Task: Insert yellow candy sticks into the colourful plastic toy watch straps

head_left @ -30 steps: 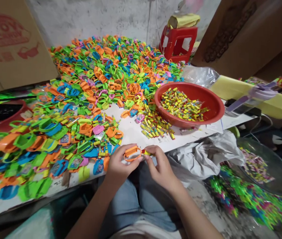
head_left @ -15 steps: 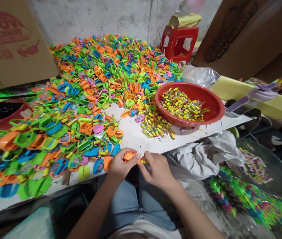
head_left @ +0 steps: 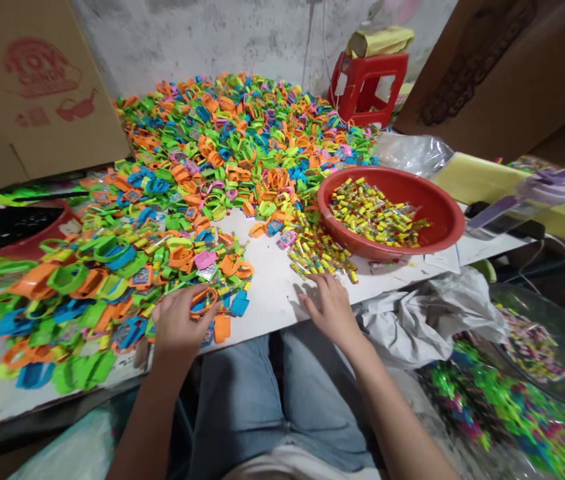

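Note:
My left hand (head_left: pixel 178 323) is over the front edge of the toy pile, thumb and fingers closed around an orange toy watch (head_left: pixel 204 302). Beneath and around it lie other plastic toy watches (head_left: pixel 112 253) in green, blue, orange and pink, with small yellow candy tubes among them. My right hand (head_left: pixel 331 310) is low over the white table (head_left: pixel 267 273), its fingers apart and nothing visible in them. Its fingertips are just in front of a loose heap of yellow-wrapped candy tubes (head_left: pixel 315 250). More of these tubes fill the red basin (head_left: pixel 392 250) behind.
A large heap of toy watches (head_left: pixel 242 127) reaches the wall. Cardboard boxes (head_left: pixel 37 153) flank both sides. A red stool (head_left: pixel 370 83) stands at the back. Crumpled grey-white plastic (head_left: pixel 407 320) hangs over the table edge beside my right arm. A lidded purple cup (head_left: pixel 547 190) stands right.
My hands have parted from together above my lap. The left moved left to the pile with the orange toy watch; the right moved forward and right towards the candy tubes and opened.

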`<action>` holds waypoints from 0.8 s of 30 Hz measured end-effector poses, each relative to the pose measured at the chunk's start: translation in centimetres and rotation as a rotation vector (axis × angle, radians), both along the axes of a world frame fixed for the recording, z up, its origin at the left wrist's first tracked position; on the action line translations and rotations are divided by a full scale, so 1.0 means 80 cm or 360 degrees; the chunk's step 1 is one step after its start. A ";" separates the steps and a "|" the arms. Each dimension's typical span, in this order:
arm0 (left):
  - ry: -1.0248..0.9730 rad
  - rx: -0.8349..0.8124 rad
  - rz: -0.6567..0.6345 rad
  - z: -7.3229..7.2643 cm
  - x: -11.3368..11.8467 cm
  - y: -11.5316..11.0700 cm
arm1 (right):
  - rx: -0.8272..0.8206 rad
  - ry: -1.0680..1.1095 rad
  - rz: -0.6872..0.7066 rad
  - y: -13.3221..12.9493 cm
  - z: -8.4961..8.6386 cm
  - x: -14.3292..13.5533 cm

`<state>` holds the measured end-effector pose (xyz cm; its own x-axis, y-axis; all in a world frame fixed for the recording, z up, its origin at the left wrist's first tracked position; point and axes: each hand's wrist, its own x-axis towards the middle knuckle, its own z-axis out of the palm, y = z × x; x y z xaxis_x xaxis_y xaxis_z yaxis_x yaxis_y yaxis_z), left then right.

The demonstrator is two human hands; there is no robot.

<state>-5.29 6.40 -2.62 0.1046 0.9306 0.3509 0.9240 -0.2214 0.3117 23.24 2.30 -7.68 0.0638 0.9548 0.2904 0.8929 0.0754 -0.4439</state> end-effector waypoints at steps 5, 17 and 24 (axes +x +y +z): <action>0.0179 0.0088 -0.0015 -0.008 -0.012 0.000 | -0.0137 -0.0172 -0.0060 0.017 -0.009 0.013; 0.0182 -0.0028 -0.0299 0.015 0.071 0.024 | -0.0270 -0.0503 -0.0099 0.042 -0.003 -0.003; 0.0462 -0.0612 -0.0228 0.025 0.160 0.176 | -0.0298 -0.0431 -0.0040 0.023 -0.002 0.000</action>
<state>7.54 20.44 -0.65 0.2833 0.9559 -0.0770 0.9535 -0.2721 0.1300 23.23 4.18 -7.87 0.0322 0.9923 0.1194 0.9809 -0.0085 -0.1943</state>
